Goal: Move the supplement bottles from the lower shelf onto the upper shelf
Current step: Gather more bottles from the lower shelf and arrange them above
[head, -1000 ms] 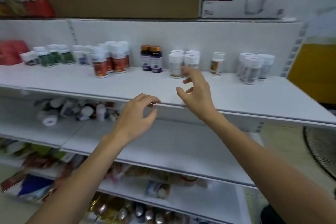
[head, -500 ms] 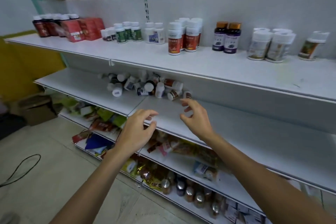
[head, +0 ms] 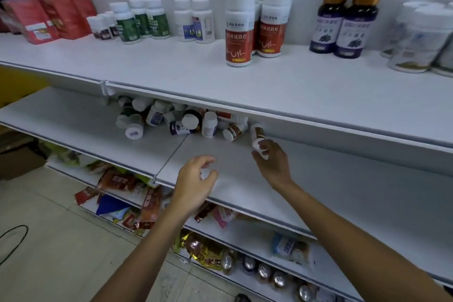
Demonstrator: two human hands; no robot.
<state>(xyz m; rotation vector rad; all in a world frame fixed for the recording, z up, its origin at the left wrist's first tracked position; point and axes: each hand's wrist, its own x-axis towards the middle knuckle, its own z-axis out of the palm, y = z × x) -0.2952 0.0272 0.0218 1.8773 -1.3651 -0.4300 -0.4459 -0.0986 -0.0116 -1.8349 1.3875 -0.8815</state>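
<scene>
A brown-label bottle was pinched at the cap by the right hand, beside the pile of bottles lying at the back edge of the lower shelf. The left hand was loosely curled, empty.

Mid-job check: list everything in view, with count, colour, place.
upper shelf: one, white, across view
red boxes: about three, upper shelf left
green-label bottles: three, white-capped, upper shelf
blue-label bottles: two, white, upper shelf
red-label bottles: about four, white-capped, upper shelf middle
purple bottles: two, amber-capped, upper shelf right
wide jars: several, white, far right
heaped bottles: many, mixed, lying on lower shelf
brown-label bottle: one, white-capped, heap's right end
snack packets: many, mixed, shelves below
left hand: empty, over lower shelf
right hand: pinching brown-label bottle's cap
</scene>
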